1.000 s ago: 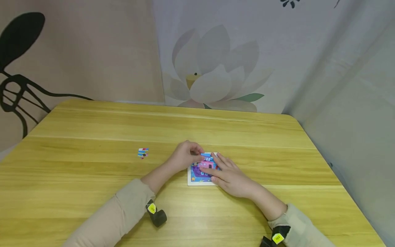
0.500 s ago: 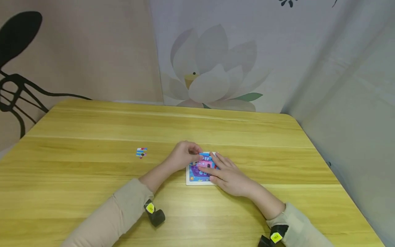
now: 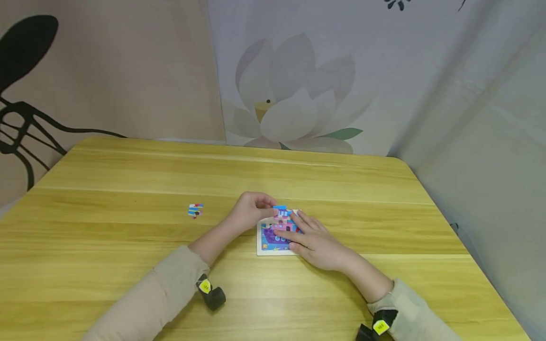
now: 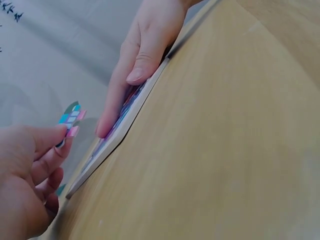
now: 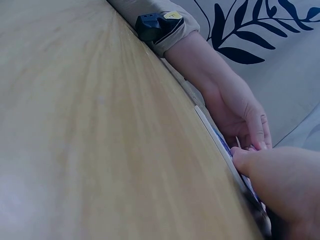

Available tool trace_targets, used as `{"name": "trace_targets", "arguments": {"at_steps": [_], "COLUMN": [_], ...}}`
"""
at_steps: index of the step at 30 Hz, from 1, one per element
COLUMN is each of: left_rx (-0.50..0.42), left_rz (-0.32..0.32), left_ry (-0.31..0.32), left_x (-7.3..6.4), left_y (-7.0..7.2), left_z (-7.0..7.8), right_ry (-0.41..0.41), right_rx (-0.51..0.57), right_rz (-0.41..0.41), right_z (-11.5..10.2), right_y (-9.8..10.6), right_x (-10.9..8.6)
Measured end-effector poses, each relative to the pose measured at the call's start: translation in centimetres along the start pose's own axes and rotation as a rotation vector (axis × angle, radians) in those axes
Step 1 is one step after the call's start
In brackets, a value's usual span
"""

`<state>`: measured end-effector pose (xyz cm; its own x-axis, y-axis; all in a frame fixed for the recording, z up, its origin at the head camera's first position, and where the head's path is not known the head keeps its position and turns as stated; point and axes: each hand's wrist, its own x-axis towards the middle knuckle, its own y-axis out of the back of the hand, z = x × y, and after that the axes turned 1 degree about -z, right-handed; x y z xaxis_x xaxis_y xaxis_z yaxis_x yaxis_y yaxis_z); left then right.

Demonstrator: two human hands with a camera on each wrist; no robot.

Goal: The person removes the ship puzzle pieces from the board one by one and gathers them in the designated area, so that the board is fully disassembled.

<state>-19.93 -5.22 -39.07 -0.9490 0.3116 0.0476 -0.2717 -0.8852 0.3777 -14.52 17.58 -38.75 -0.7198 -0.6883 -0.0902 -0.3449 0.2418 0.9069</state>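
Note:
A puzzle board (image 3: 265,252) with a white frame lies on the table, its picture purple, pink and blue. My left hand (image 3: 250,210) pinches a puzzle piece (image 3: 281,211) between thumb and fingers. That piece is blue, white and pink, and in the left wrist view it is raised above the board's far end. My right hand (image 3: 319,244) rests on the right part of the board with its fingers spread and fairly straight, hiding that side of the picture. Another puzzle piece (image 3: 195,210), striped blue, white and yellow, lies on the table left of the board.
The wooden table (image 3: 128,227) stretches out around the board. Behind it hangs a wall cloth with a lotus print (image 3: 294,104). Black wrist cameras (image 3: 213,296) are strapped at both sleeves.
My left hand has lifted the pinched puzzle piece off the board's top and drawn slightly back to the left. The right hand stays in place on the board.

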Motion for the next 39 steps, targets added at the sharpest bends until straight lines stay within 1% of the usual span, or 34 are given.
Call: {"name": "trace_targets", "arguments": {"at_steps": [8, 10, 14, 18, 26, 32, 39], "left_rx": [0.039, 0.036, 0.020, 0.009, 0.039, 0.065, 0.093], "left_rz": [0.020, 0.029, 0.046, 0.050, 0.072, 0.096, 0.094], "left_ry": [-0.028, -0.030, -0.013, 0.014, 0.038, 0.037, 0.064], "left_x": [-0.9, -1.1, -1.8, -2.5, -3.8, -4.3, -4.6], "left_y": [1.4, 1.9, 2.8, 3.8, 5.9, 7.2, 8.7], "left_z": [0.3, 0.5, 0.5, 0.2, -0.3, -0.7, -0.9], "right_ry": [0.010, 0.009, 0.012, 0.011, 0.011, 0.008, -0.002], "right_rx": [0.001, 0.000, 0.002, 0.002, 0.001, 0.007, 0.025], "right_rz": [0.012, 0.014, 0.018, 0.016, 0.020, 0.020, 0.022], "right_z": [0.1, 0.1, 0.2, 0.2, 0.3, 0.3, 0.3], "right_y": [0.0, -0.1, -0.2, -0.2, -0.3, -0.3, -0.3], "right_x": [0.0, 0.0, 0.1, 0.0, 0.0, 0.1, 0.1]}}
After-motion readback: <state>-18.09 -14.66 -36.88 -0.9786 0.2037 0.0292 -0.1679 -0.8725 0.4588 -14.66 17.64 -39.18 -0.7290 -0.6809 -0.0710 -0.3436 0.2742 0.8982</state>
